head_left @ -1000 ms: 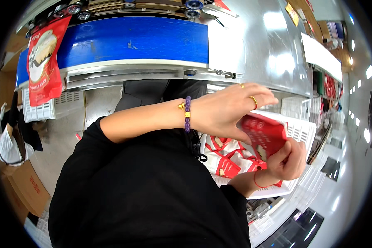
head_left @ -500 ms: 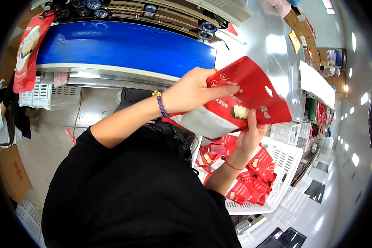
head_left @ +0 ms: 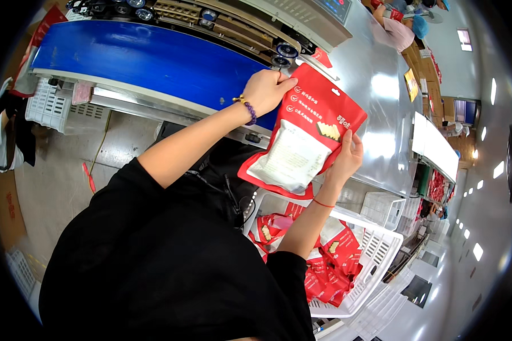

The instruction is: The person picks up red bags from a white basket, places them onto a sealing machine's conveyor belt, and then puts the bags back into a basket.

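I hold a red pouch (head_left: 293, 153) with a pale lower panel and a small slot at its top, upright and face toward me, between my two hands. My left hand (head_left: 267, 91) grips its upper left edge with thumb and fingers, beside the blue conveyor belt (head_left: 148, 57). My right hand (head_left: 344, 159) pinches its right edge lower down. Below the pouch, a white perforated basket (head_left: 375, 267) holds several similar red pouches (head_left: 335, 250).
A machine with rollers (head_left: 210, 23) lines the belt's back, beside a steel table (head_left: 384, 96). Another red pouch (head_left: 40, 34) stands at the belt's left end. Co-workers (head_left: 392, 28) are at the far right. White crates (head_left: 54, 108) and cardboard (head_left: 5, 204) lie at left.
I have lifted the pouch up from above the basket toward the belt and steel table, turning it upright and flat. My left hand has moved to its upper corner.
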A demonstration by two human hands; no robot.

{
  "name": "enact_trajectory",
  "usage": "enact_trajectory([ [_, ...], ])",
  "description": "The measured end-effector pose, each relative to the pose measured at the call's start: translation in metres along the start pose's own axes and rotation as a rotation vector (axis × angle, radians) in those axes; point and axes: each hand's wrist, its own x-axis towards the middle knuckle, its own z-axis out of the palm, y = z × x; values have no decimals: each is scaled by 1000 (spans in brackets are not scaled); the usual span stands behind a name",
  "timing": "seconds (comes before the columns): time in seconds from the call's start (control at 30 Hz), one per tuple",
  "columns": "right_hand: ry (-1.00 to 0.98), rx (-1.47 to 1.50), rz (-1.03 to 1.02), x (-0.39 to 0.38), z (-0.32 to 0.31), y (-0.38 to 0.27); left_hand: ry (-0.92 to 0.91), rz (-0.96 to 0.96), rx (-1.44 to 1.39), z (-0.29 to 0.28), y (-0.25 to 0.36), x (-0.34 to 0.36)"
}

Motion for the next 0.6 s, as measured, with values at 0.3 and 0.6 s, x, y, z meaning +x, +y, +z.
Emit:
enact_trajectory([
  [0.3, -56, -77, 2, 37, 12, 4, 7, -360, -306, 3, 3, 32],
  [0.6, -210, -156, 23, 28, 74, 16, -57, -192, 200, -116, 29, -18],
])
